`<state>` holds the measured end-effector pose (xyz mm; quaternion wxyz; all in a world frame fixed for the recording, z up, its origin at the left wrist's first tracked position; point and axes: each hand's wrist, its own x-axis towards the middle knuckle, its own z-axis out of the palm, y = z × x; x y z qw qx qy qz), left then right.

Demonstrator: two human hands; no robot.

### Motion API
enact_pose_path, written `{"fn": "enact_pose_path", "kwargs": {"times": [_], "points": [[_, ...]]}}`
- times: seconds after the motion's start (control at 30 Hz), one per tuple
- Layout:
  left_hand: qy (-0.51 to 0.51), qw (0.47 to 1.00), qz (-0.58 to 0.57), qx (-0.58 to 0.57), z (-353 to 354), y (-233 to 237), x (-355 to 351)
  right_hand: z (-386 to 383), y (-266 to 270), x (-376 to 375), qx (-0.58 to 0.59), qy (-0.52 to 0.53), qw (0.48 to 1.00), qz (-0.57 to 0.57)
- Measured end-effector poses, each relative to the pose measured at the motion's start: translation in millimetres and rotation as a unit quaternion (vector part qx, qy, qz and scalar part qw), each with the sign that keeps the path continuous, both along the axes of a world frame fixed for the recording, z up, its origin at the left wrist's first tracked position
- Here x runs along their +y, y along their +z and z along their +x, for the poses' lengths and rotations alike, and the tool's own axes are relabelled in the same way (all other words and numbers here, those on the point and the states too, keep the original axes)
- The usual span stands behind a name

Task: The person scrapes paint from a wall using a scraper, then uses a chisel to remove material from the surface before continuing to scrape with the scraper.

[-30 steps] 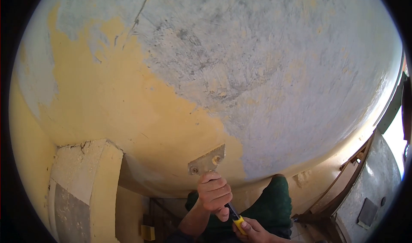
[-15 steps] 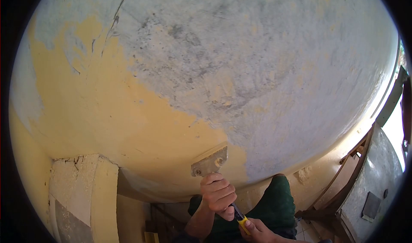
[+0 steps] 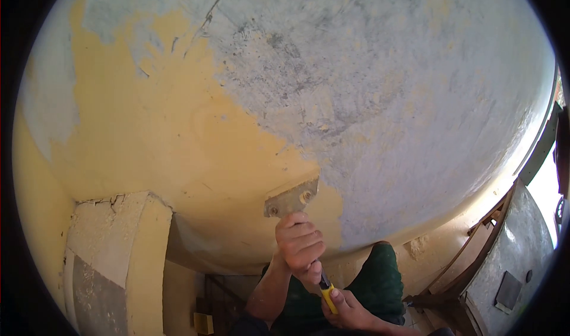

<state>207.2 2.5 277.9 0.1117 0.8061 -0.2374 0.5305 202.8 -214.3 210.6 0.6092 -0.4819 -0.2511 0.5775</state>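
Note:
A wide-bladed scraper (image 3: pixel 291 200) with a black and yellow handle is in both my hands. Its flat metal blade has its straight edge at the yellow paint of the wall (image 3: pixel 196 146), close to the border with the grey, bared area. My left hand (image 3: pixel 301 247) wraps around the upper handle just below the blade and hides that part. Lower down, my right hand (image 3: pixel 345 309) grips the yellow end of the handle. Above the blade, the grey surface (image 3: pixel 368 116) is scratched and mottled, with small patches of yellow left on it.
A block-like ledge (image 3: pixel 110 229) with a chipped top edge juts out at the lower left. My knee in green cloth (image 3: pixel 377 276) is near the wall's base. At right stands a grey board (image 3: pixel 513 247) with a dark rectangular pad (image 3: pixel 508 291) on it. A crack runs down the upper wall.
The scraper and my left hand appear higher in the view, both hands still gripping the handle. The view has shifted too: the crack appears farther right and the ledge higher.

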Motion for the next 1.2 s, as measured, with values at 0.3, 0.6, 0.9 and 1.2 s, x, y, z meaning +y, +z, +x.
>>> {"fn": "enact_pose_path", "kwargs": {"times": [0.3,0.6,0.9,1.2], "points": [[0.072,0.996,0.039,-0.036,-27.7,22.2,-15.3,2.1,10.7,-13.5,-0.128,0.002,0.992,0.007],[0.050,0.998,-0.026,0.005,-17.7,-38.5,-28.5,-7.5,-30.3,-32.5,-0.019,-0.012,0.999,-0.035],[0.037,0.999,-0.016,0.004,-0.7,-23.8,-13.4,1.1,-14.6,-10.4,-0.068,-0.084,0.994,0.024],[0.034,0.999,-0.009,0.009,-0.9,-13.8,-3.0,9.3,2.7,-1.0,-0.024,-0.031,0.999,0.029]]}}
